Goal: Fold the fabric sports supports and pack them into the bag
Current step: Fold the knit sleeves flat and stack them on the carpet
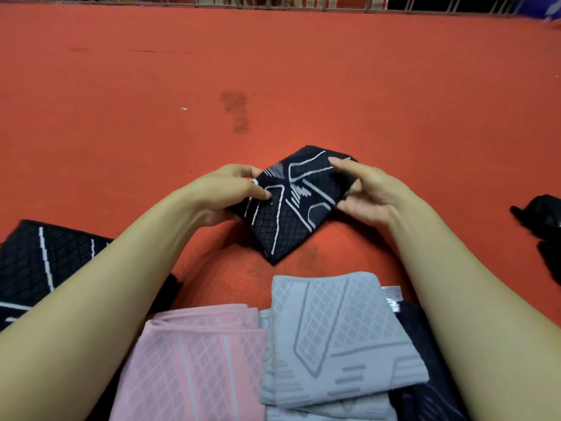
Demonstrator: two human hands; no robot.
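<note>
A folded black sports support (291,208) with white line markings is held just above the red surface, in the middle of the view. My left hand (230,189) pinches its left edge, thumb on top. My right hand (367,192) grips its right edge, fingers over the top and thumb below. Closer to me lie a folded grey support (340,335) and a folded pink support (197,360). Another black support (39,262) lies at the left, partly under my left forearm.
A red mat (273,71) covers the whole work area, with a dark stain (235,110) beyond my hands. A black fabric item (543,226) sits at the right edge. A metal railing (273,3) runs along the far side.
</note>
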